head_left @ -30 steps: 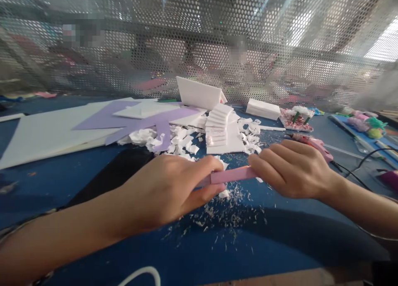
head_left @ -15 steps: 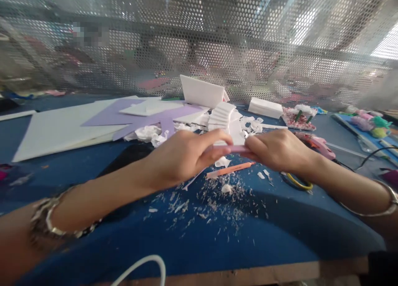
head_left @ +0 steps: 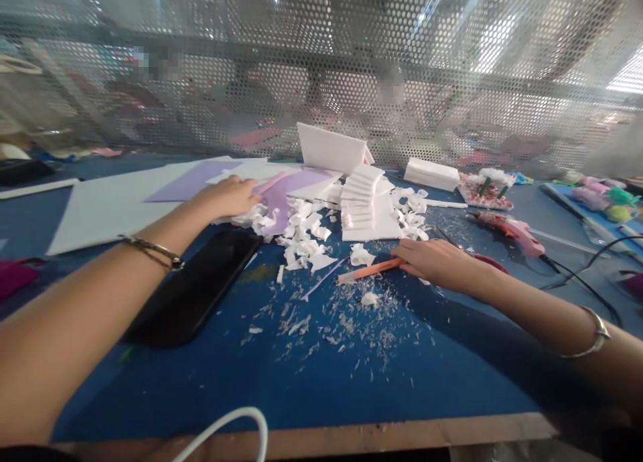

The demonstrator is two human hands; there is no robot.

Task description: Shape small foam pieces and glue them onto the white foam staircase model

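My left hand (head_left: pixel 232 197) reaches over the purple sheet (head_left: pixel 275 204), fingers closed on one end of a thin pink strip (head_left: pixel 271 183). My right hand (head_left: pixel 426 258) is low over the blue table, its fingers closed around the right end of an orange pen-shaped tool (head_left: pixel 369 271). That tool's clear tip points left, above white shavings. Just behind it stands a small white foam staircase (head_left: pixel 362 201) on a flat base. Torn white scraps (head_left: pixel 304 238) are heaped beside the staircase.
A black phone (head_left: pixel 201 288) lies under my left forearm. Right of my right hand are a pink glue gun (head_left: pixel 517 234) and its cord. White foam sheets (head_left: pixel 110 207) lie at left. A folded white board (head_left: pixel 331 147) and a white block (head_left: pixel 431 173) stand behind, before a perforated metal screen.
Both hands were together on the pink strip. My left hand has carried it left and away to the purple sheet, while my right hand has let go and taken hold of the orange tool.
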